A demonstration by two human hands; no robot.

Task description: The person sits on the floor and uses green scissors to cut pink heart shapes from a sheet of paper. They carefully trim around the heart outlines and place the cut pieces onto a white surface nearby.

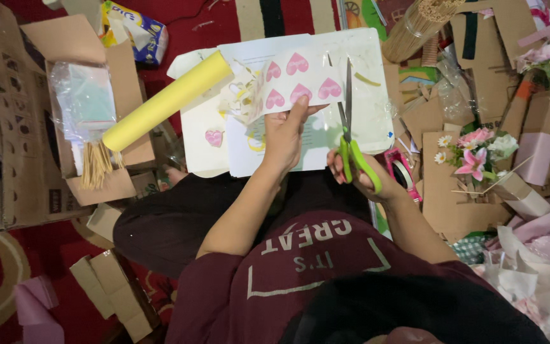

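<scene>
Cutting step: left hand (282, 137) pinching white paper sheet printed with pink hearts (297, 81) over the lap; right hand (361, 175) closed through green-handled scissors (350, 137), blades up beside the sheet. Next, probably: blades steered around one heart's outline.

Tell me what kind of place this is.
Probably a home floor used for crafts: a red carpet strewn with cardboard scraps, artificial flowers, and a heart sheet being cut with scissors.
</scene>
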